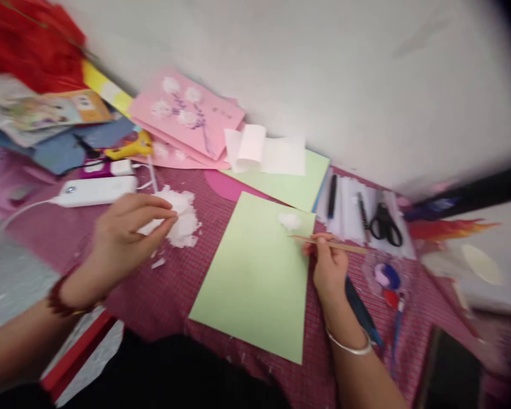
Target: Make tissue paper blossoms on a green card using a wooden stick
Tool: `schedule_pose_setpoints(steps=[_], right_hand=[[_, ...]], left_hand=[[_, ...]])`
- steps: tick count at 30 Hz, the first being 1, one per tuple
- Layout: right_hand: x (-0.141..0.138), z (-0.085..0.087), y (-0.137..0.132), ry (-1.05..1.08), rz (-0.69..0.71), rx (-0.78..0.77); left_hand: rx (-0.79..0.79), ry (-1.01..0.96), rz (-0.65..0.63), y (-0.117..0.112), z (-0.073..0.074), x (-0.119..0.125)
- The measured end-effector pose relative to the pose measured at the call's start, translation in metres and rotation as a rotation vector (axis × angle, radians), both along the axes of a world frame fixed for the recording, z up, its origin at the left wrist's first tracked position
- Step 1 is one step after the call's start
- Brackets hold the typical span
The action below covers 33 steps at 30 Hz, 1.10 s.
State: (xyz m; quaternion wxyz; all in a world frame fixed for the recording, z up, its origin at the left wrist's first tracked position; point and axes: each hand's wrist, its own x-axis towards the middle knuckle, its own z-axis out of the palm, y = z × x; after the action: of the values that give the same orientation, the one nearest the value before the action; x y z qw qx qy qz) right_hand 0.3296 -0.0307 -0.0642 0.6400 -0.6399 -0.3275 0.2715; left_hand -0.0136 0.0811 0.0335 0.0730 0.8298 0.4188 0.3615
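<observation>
A light green sheet of paper (251, 284) lies on the table in front of me, with a small white fluffy tuft (289, 221) near its top right corner. My right hand (330, 264) grips a thin wooden stick (349, 247), whose tip points left just below the tuft. Over on the left, my left hand (130, 238) hovers beside a pile of torn white scraps (185, 218). Its thumb and index finger are pinched together; whether anything small sits between them is too blurred to see.
Behind lie pink cards with white flowers (187, 116), a rolled white paper (252, 147) and a yellow glue gun (132, 146). A white power strip (97, 191) sits at left. Scissors (385, 224), a black marker (333, 196) and a clear paint dish (387, 275) are at right.
</observation>
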Motion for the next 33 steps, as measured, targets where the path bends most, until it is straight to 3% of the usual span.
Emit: schedule_pose_setpoints(steps=[3,5,8,10,12,14,17,33], right_hand=[[-0.001,0.001,0.003,-0.024,0.0,0.018],[-0.002,0.001,0.003,-0.044,0.021,0.016],[-0.004,0.001,0.002,-0.086,0.049,-0.013],[-0.005,0.001,0.002,-0.12,0.048,-0.036],[-0.005,0.001,0.003,-0.148,0.038,-0.05],[-0.005,0.001,0.004,-0.172,0.026,-0.061],[-0.004,0.0,0.006,-0.197,0.03,-0.077],[-0.004,0.002,0.009,-0.126,-0.005,-0.005]], left_hand=[[0.056,-0.017,-0.185,0.018,0.022,0.045],[-0.05,-0.037,-0.321,0.028,0.018,0.089],[-0.322,-0.127,-0.417,0.04,-0.014,0.156],[-0.547,-0.3,-0.38,0.044,-0.041,0.189],[-0.71,-0.499,-0.294,0.046,-0.064,0.207],[-0.8,-0.618,-0.232,0.045,-0.078,0.212],[-0.85,-0.634,-0.226,0.044,-0.086,0.207],[-0.835,-0.492,-0.259,0.042,-0.086,0.205]])
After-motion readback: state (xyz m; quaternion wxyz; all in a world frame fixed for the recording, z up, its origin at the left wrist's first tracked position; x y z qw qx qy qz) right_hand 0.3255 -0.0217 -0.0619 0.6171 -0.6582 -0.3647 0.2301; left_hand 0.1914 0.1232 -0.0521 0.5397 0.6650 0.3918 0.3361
